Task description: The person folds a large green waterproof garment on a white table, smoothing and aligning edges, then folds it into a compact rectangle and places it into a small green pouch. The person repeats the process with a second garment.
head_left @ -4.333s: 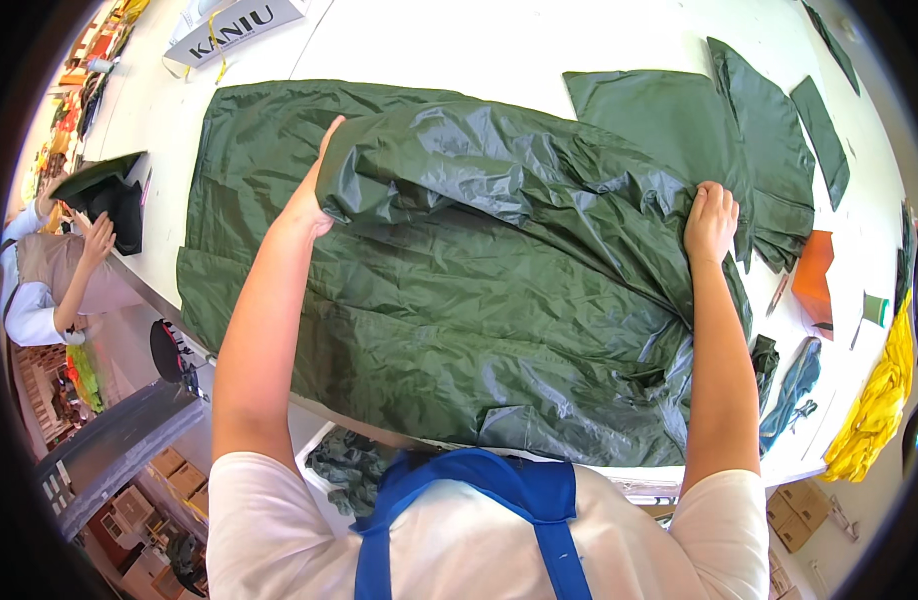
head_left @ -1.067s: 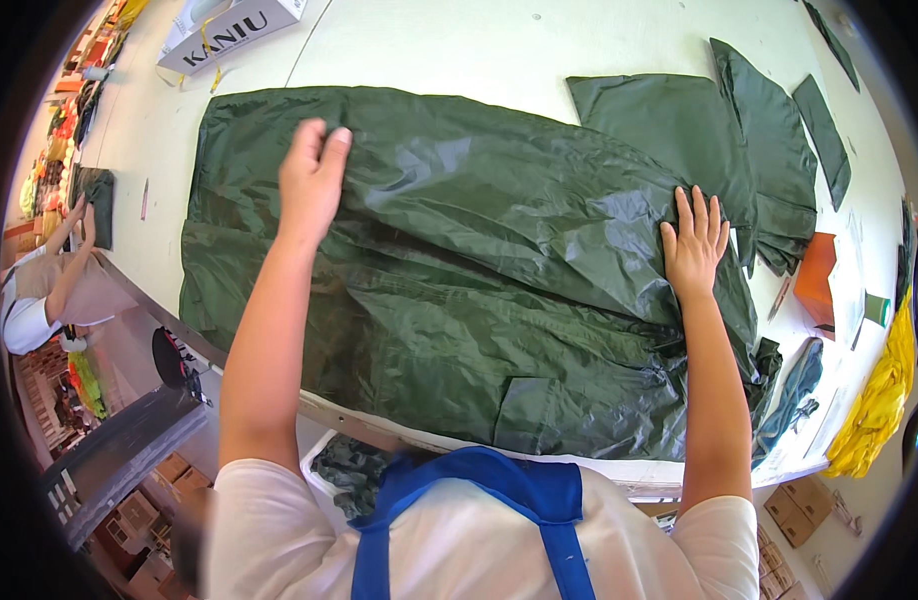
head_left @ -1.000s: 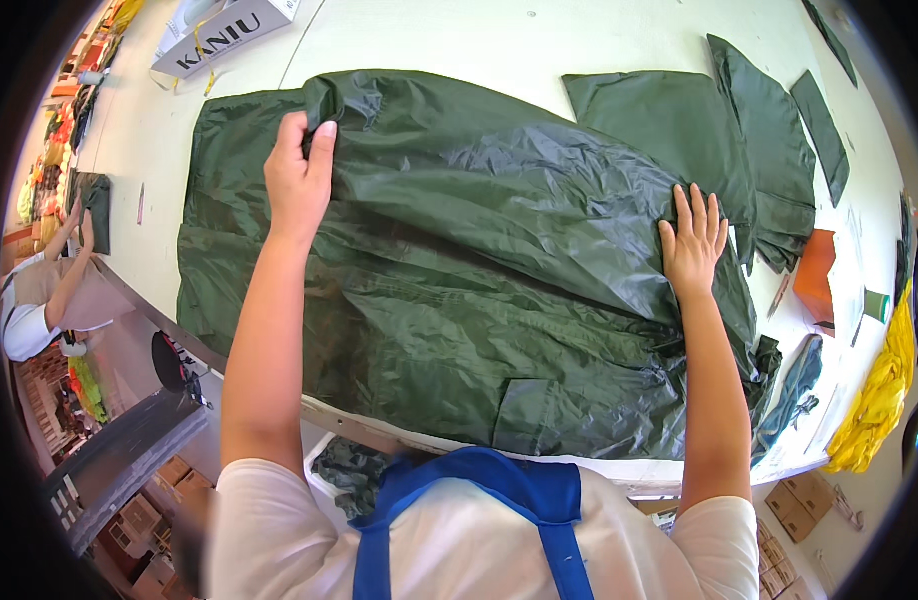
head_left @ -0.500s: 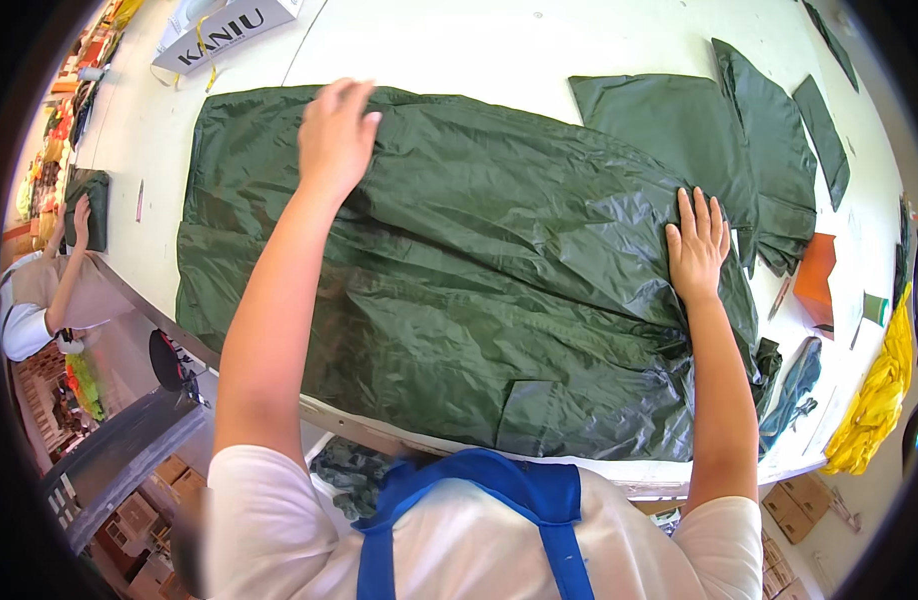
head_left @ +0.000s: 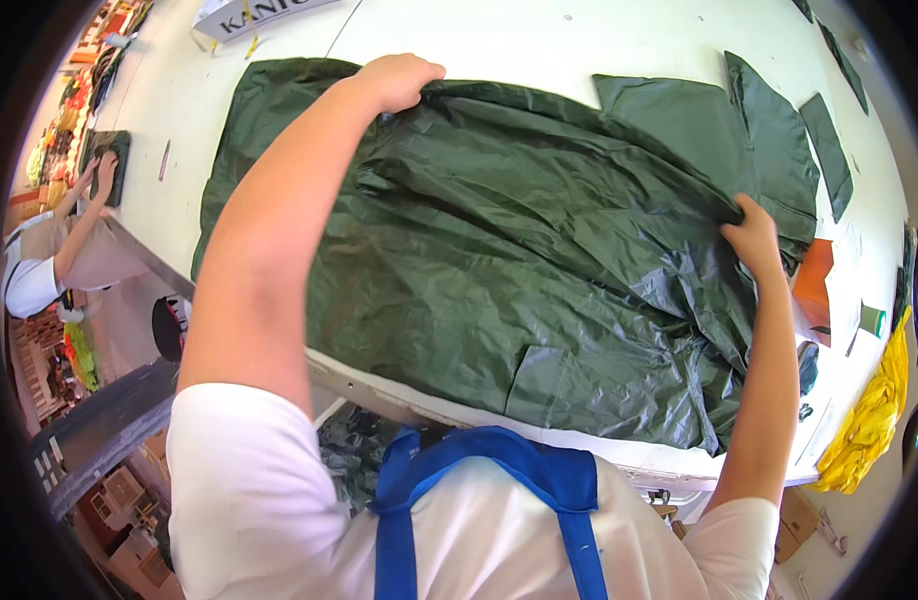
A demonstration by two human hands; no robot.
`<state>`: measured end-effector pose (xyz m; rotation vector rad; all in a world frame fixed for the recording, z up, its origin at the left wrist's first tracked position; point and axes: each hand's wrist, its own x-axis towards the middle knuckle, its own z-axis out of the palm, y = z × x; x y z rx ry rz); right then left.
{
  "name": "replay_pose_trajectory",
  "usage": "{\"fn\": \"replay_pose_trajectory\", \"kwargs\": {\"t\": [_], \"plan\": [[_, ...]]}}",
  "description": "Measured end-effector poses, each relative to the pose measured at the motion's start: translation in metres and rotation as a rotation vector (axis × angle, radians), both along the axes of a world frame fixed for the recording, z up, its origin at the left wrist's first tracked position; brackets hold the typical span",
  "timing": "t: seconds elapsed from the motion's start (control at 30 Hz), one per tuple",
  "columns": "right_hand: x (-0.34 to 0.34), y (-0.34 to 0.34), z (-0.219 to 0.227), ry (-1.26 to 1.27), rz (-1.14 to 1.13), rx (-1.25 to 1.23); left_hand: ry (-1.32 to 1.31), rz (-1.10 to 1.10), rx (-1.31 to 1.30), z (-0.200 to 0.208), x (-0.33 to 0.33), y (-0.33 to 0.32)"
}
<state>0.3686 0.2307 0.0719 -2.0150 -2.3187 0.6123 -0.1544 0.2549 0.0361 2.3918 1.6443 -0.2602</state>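
Spread over the white table (head_left: 499, 45) lies a large dark green garment (head_left: 459, 280) of shiny, wrinkled fabric, with a pocket-like flap (head_left: 544, 380) close to the near edge. My left hand (head_left: 399, 82) is closed on its far edge, left of the middle, fingers curled over and partly hidden. At the right end of that same far edge, my right hand (head_left: 754, 236) grips the fabric, its fingertips tucked beneath. Between the two hands the edge looks slightly raised and folded. Right beside it lie cut green fabric pieces (head_left: 679, 120).
A white box (head_left: 254, 15) sits at the far left edge, and a thin pen-like tool (head_left: 165, 160) lies left. To the right are an orange card (head_left: 814, 290), a green roll (head_left: 872, 320) and yellow fabric (head_left: 869, 430). Another person's hands (head_left: 104, 175) rest on dark fabric at the left.
Both hands went from lying open on the fabric to gripping its far edge. My left hand moved right and away; my right hand moved right. The garment's right side has shifted and bunched.
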Motion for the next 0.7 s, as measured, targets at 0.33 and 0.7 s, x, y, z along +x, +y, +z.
{"fn": "replay_pose_trajectory", "kwargs": {"t": [0.33,0.7], "plan": [[0.016,-0.283,0.026,0.089,0.41,0.36,-0.233,-0.103,0.144,0.045,0.001,-0.333],[0.089,-0.262,0.008,0.42,0.12,0.153,-0.147,0.101,0.255,-0.04,0.096,-0.355]]}}
